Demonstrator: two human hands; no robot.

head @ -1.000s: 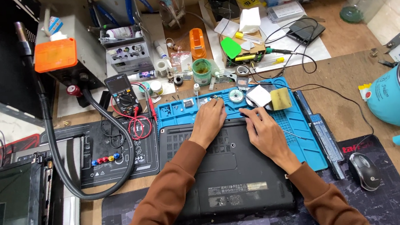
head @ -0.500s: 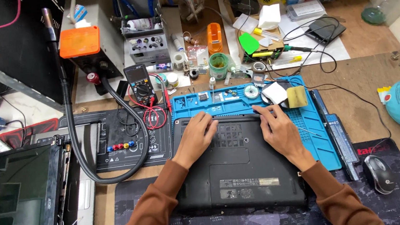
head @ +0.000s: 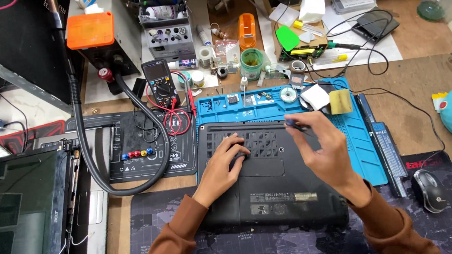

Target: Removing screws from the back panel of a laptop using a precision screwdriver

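I see left hand [head: 224,168] resting open, flat on upturned black laptop [head: 272,185] lying across blue mat [head: 361,148]; right hand [head: 323,146] raised above it, fingers pinching small dark screwdriver [head: 292,122]

The scene is brightly and evenly lit from above, with a soft, slightly warm cast on the wooden worktop [head: 429,79]. Shadows are faint and short; a soft one lies under the left hand [head: 224,165] on the black laptop [head: 269,188]. A dull sheen shows on the dark screen [head: 16,216] at the left and on the blue mat [head: 358,142]. The middle is fairly sharp, while the right hand [head: 323,151] is a little smeared. Straight lines bow outwards toward the corners, and the far clutter looks softer.
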